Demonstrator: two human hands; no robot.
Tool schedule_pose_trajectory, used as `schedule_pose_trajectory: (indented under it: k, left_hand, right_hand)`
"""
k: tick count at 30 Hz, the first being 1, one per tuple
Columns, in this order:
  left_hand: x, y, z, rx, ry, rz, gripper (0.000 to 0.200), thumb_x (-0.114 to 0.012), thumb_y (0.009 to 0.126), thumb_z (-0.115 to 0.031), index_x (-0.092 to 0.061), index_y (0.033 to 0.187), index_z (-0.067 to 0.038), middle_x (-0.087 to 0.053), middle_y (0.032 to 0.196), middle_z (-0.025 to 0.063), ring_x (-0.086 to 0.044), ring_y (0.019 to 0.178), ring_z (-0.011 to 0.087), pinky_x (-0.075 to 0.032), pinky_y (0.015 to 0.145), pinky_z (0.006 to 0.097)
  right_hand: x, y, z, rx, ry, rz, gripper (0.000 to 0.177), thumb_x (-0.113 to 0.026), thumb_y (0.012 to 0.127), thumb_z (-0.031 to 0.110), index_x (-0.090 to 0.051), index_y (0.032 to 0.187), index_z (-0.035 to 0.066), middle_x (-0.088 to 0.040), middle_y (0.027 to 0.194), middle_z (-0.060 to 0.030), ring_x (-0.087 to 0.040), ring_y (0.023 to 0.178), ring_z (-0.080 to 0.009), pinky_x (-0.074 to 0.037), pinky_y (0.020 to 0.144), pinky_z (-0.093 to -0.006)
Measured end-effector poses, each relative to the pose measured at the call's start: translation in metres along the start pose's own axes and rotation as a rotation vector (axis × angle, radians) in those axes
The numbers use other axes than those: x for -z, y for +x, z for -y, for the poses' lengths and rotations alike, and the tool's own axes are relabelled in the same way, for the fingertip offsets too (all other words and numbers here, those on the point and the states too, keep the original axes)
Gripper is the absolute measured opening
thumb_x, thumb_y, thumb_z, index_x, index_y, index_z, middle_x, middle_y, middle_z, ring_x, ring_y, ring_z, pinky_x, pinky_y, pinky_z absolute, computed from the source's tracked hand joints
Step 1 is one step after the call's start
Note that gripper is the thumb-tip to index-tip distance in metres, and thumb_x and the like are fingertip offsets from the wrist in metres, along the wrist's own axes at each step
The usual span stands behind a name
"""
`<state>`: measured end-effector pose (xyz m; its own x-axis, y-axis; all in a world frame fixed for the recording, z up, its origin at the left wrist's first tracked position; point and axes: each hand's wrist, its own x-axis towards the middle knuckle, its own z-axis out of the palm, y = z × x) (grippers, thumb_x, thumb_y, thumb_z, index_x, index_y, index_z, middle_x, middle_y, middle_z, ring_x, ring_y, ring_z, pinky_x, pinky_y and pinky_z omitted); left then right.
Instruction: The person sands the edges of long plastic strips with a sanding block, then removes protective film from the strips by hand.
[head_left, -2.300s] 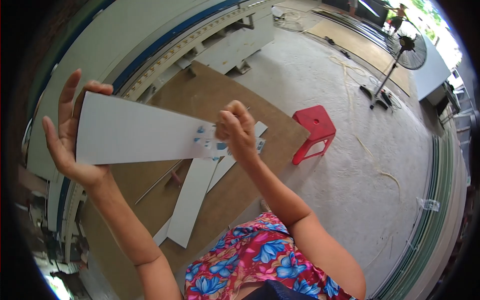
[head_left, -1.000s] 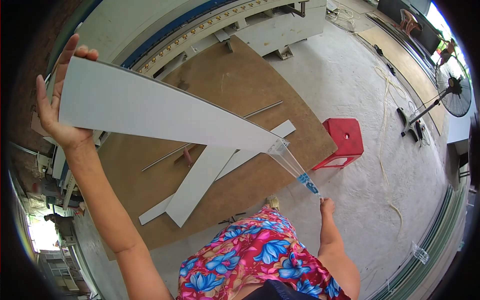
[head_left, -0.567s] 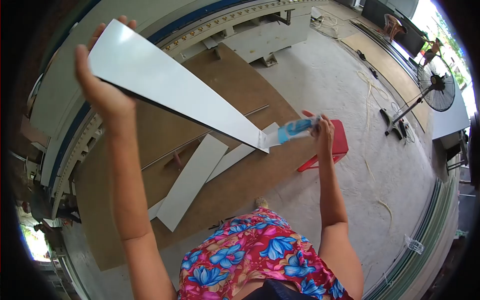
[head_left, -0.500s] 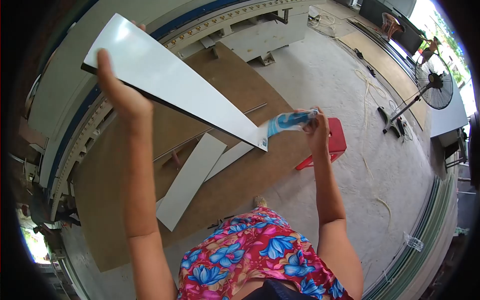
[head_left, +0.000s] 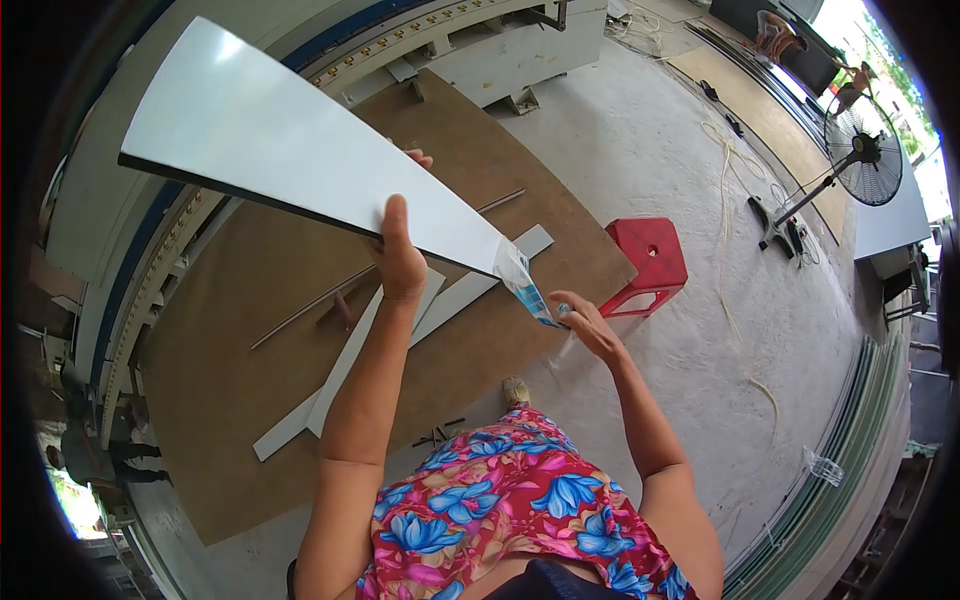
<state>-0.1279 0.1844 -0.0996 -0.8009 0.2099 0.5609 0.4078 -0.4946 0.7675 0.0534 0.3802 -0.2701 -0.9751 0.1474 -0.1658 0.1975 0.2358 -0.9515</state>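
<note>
A long white panel (head_left: 280, 130) with a dark edge slants across the view, held up above the brown board. My left hand (head_left: 402, 250) is wrapped around its middle, thumb on the glossy face and fingertips showing past the far edge. A strip of clear plastic film with blue print (head_left: 534, 303) hangs off the panel's near end. My right hand (head_left: 592, 326) pinches the free end of this film, a short way from the panel. Beneath, two or so narrow white strips (head_left: 480, 290) lie crossed on the board.
A large brown board (head_left: 230, 400) lies under the panel, with a thin metal rod (head_left: 310, 307) on it. A red stool (head_left: 650, 250) stands to the right. A big machine (head_left: 480, 60) runs along the back. A standing fan (head_left: 862, 150), cords and people are farther off.
My left hand has shifted from the panel's far end to its middle. My right hand has moved down and left with the film, which now stretches a shorter distance from the panel.
</note>
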Motion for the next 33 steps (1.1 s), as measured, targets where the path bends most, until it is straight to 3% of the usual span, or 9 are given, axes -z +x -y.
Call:
schedule_pose_trajectory:
  k: [3,6,9,13,15,18,21,27,33]
  left_hand:
    - [0.002,0.01,-0.009,0.007,-0.037,-0.052,0.058,-0.043,0.089,-0.033,-0.035,0.131,0.005,-0.052,0.117,0.017,-0.052,0.108,0.0253,-0.037,0.097,0.0377]
    - [0.007,0.033,-0.044,-0.034,0.023,0.035,0.058,-0.041,0.089,-0.038,-0.039,0.128,0.005,-0.054,0.112,0.0168,-0.054,0.102,0.0259,-0.04,0.093,0.037]
    - [0.011,0.068,-0.096,-0.136,0.149,0.108,0.061,-0.036,0.09,-0.044,-0.044,0.123,0.007,-0.058,0.103,0.0184,-0.057,0.096,0.0275,-0.043,0.089,0.038]
    - [0.027,0.114,-0.193,-0.195,0.338,-0.002,0.075,-0.025,0.087,-0.052,-0.039,0.129,0.01,-0.056,0.108,0.0233,-0.055,0.103,0.0329,-0.041,0.094,0.0426]
    - [0.035,0.127,-0.246,-0.263,0.293,-0.217,0.061,-0.03,0.091,-0.037,-0.044,0.125,0.011,-0.055,0.117,0.0269,-0.053,0.112,0.0375,-0.042,0.098,0.0441]
    - [0.159,0.176,-0.33,0.17,-0.145,0.579,0.056,-0.028,0.093,-0.028,-0.039,0.129,0.014,-0.045,0.129,0.0292,-0.042,0.124,0.0405,-0.032,0.108,0.0448]
    - [0.056,0.127,-0.319,-0.22,0.335,-0.502,0.052,-0.029,0.094,-0.018,-0.031,0.133,0.016,-0.034,0.138,0.0297,-0.033,0.13,0.0406,-0.025,0.113,0.0449]
    - [0.109,0.118,-0.36,-0.137,0.364,-0.516,0.051,-0.025,0.09,-0.009,-0.028,0.135,0.015,-0.031,0.14,0.0288,-0.032,0.132,0.035,-0.025,0.113,0.0404]
    - [0.155,0.137,-0.404,-0.098,0.319,-0.094,0.073,-0.03,0.084,-0.044,-0.03,0.134,0.009,-0.046,0.12,0.0275,-0.046,0.111,0.0378,-0.037,0.097,0.0467]
  right_hand:
    - [-0.012,0.004,0.001,0.048,-0.148,-0.041,0.052,-0.055,0.076,0.04,-0.06,0.113,0.003,-0.06,0.11,-0.02,-0.057,0.103,-0.0324,-0.044,0.088,-0.0379]
    - [-0.013,0.0,0.062,-0.074,-0.634,0.004,0.041,-0.061,0.078,0.045,-0.068,0.091,0.007,-0.063,0.09,-0.0149,-0.061,0.085,-0.033,-0.047,0.074,-0.0403]
    - [-0.023,0.008,0.055,0.178,-0.627,-0.222,0.038,-0.061,0.081,0.044,-0.066,0.07,0.008,-0.058,0.073,-0.0096,-0.059,0.07,-0.0314,-0.046,0.061,-0.0419]
    - [-0.027,0.017,0.016,0.265,-0.643,-0.308,0.032,-0.059,0.085,0.034,-0.063,0.068,0.007,-0.054,0.07,-0.0095,-0.057,0.068,-0.0303,-0.043,0.058,-0.0409]
    - [-0.037,0.021,-0.014,0.294,-0.568,-0.307,0.028,-0.06,0.084,0.028,-0.061,0.067,0.006,-0.052,0.069,-0.0104,-0.057,0.067,-0.0304,-0.043,0.058,-0.0407]
    - [-0.049,0.012,-0.036,0.432,-0.431,-0.528,0.019,-0.063,0.08,0.019,-0.059,0.067,0.005,-0.05,0.07,-0.0113,-0.055,0.066,-0.0303,-0.042,0.057,-0.0404]
    - [-0.04,0.001,-0.017,0.431,-0.576,-0.402,0.015,-0.065,0.076,0.014,-0.056,0.068,0.005,-0.049,0.071,-0.0112,-0.054,0.066,-0.03,-0.042,0.057,-0.0395]
    - [-0.031,-0.019,-0.075,0.327,-0.698,-0.442,0.013,-0.068,0.074,0.016,-0.06,0.071,0.006,-0.053,0.074,-0.0104,-0.058,0.072,-0.0301,-0.045,0.061,-0.0408]
    - [0.006,-0.065,-0.128,0.146,-0.838,-0.516,0.024,-0.058,0.086,0.026,-0.063,0.074,0.007,-0.054,0.073,-0.0132,-0.057,0.071,-0.0337,-0.043,0.061,-0.0433]
